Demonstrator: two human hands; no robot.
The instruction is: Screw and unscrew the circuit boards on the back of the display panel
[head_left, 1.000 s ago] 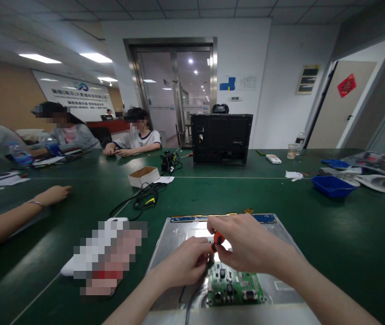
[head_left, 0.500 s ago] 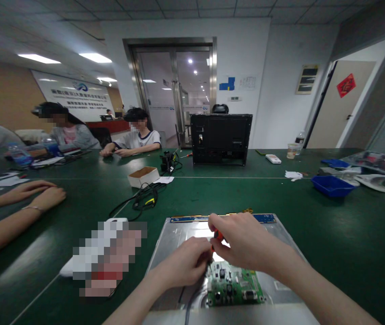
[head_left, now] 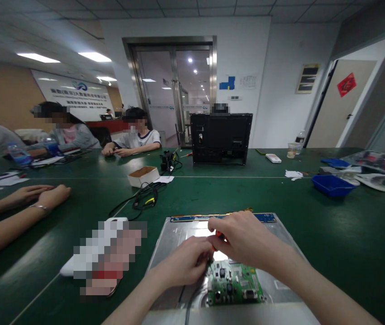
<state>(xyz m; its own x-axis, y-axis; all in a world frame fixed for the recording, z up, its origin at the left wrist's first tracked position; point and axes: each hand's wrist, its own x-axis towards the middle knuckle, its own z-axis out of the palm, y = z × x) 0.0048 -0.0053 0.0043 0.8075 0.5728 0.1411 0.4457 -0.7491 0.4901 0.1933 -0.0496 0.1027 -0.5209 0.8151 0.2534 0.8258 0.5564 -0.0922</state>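
My right hand [head_left: 243, 234] is closed around the red-and-black handle of a screwdriver [head_left: 219, 234], held over the upper left corner of a green circuit board [head_left: 236, 282]. Beside it, my left hand [head_left: 192, 258] is bent in a pinch at the lower part of the screwdriver; its fingertips are partly hidden. The tool's tip is out of sight behind the fingers. Board and hands are over the silver metal back of a display panel [head_left: 165, 243], which has a narrow blue circuit strip [head_left: 185, 219] along its far edge. A dark cable [head_left: 188, 307] runs beside the board.
Left of the panel lie a blurred-out white object [head_left: 94, 248] and black cables [head_left: 141, 198] near an open small box [head_left: 144, 176]. Another person's hands [head_left: 50, 198] rest further left. A black monitor [head_left: 221, 140] stands ahead; a blue tray [head_left: 332, 186] sits to the right.
My hands stay at the same spot, with my right hand turned very slightly. On the left, the other person's hands have shifted a little to the right.
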